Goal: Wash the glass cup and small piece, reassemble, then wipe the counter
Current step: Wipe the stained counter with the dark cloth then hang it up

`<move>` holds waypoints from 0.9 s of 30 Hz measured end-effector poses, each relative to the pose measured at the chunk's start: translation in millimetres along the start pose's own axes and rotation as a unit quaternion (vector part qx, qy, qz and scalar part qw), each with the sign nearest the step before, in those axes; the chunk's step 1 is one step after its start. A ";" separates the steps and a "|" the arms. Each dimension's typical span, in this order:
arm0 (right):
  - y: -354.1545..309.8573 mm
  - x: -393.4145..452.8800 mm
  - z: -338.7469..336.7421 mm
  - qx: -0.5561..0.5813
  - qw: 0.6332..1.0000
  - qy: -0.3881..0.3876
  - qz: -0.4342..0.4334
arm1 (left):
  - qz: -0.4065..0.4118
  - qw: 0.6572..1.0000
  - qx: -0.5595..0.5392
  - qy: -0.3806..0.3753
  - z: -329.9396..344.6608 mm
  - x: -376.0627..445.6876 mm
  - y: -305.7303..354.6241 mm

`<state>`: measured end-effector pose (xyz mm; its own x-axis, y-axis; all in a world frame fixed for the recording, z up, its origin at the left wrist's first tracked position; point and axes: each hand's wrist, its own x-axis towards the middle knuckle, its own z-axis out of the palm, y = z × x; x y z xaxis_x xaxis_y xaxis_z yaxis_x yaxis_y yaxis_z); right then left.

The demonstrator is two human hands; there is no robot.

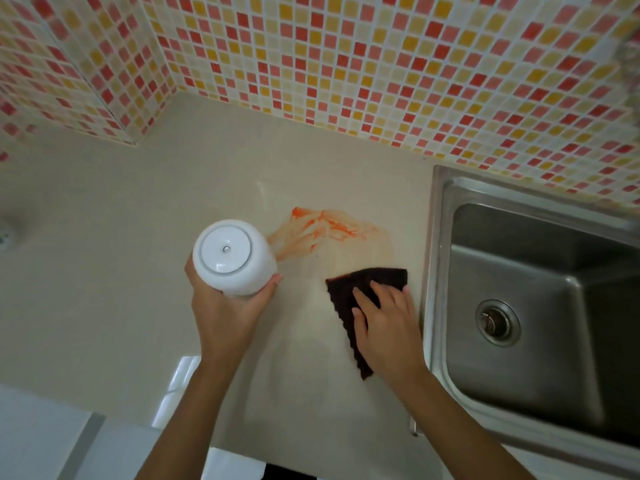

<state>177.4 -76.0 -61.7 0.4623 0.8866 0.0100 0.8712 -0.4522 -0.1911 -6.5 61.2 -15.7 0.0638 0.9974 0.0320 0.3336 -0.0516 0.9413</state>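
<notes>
My left hand grips a white cylindrical cup unit, lifted off the beige counter with its flat white end and small metal centre pin facing me. My right hand presses flat, fingers spread, on a dark brown cloth lying on the counter near the sink. An orange smear streaks the counter just beyond the cloth and to the right of the cup. The glass part of the cup is hidden behind the white end and my hand.
A stainless steel sink with a round drain sits at the right, its rim close to the cloth. A wall of red, orange and cream mosaic tiles backs the counter. A white object peeks in at the left edge.
</notes>
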 end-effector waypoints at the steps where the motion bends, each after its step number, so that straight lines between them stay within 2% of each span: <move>1: 1.2 7.7 1.9 0.007 1.000 0.007 -0.013 | -0.002 1.000 -0.002 0.001 -1.4 1.3 0.8; 5: 3.0 16.1 19.9 0.005 0.995 -0.019 -0.096 | -0.007 1.000 -0.004 -0.008 1.3 2.9 3.6; 11: 0.3 30.7 22.8 -0.024 0.991 -0.059 -0.116 | -0.029 0.999 -0.010 -0.014 9.3 11.0 1.5; 14: -4.5 75.7 27.7 -0.032 0.990 -0.059 -0.121 | -0.020 1.000 -0.009 -0.016 13.8 18.3 1.1; 19: 8.5 160.9 31.3 -0.017 0.999 -0.036 0.013 | 0.002 1.000 0.006 -0.010 16.3 30.6 2.5; 21: 13.7 141.9 31.8 -0.027 0.996 -0.003 0.081 | -0.001 1.000 0.005 0.007 12.1 35.6 2.3; 23: -6.7 92.1 29.3 -0.035 0.993 0.018 0.108 | -0.012 1.000 -0.002 0.025 7.2 40.8 2.7; 25: -47.4 43.9 35.2 -0.024 0.998 0.008 0.056 | -0.003 0.999 -0.003 0.031 4.9 47.4 3.9; 27: -83.6 46.8 44.4 0.001 0.999 -0.018 -0.029 | 0.015 0.999 0.000 0.028 5.3 55.4 1.5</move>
<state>118.8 7.6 -88.9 0.4051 0.9141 -0.0140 0.8960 -0.4001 -0.1928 2.6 116.1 -14.3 0.0220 0.9966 0.0795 0.3316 -0.0823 0.9398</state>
